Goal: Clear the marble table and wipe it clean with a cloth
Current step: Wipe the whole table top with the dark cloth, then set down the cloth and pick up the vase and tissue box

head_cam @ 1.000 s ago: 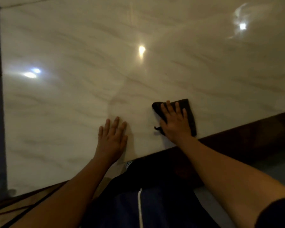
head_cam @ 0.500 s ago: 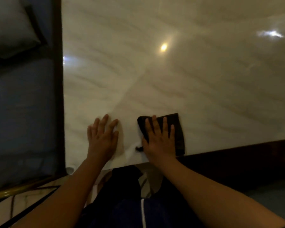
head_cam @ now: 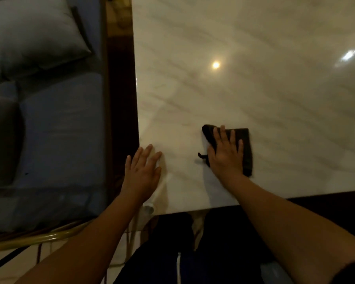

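Glossy cream marble table [head_cam: 254, 89] with faint brown veins fills the view. Near its front left corner, the right hand [head_cam: 225, 154] presses flat, fingers spread, on a folded dark cloth [head_cam: 245, 150]. Just beside it, the left hand [head_cam: 143, 173] rests flat, fingers straight, on bare marble.

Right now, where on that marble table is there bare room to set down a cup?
Most of the marble table is bare: everything beyond the dark cloth and to its right. A strip lies free between the left hand and the right hand pressing the cloth. Only the near left corner is crowded.
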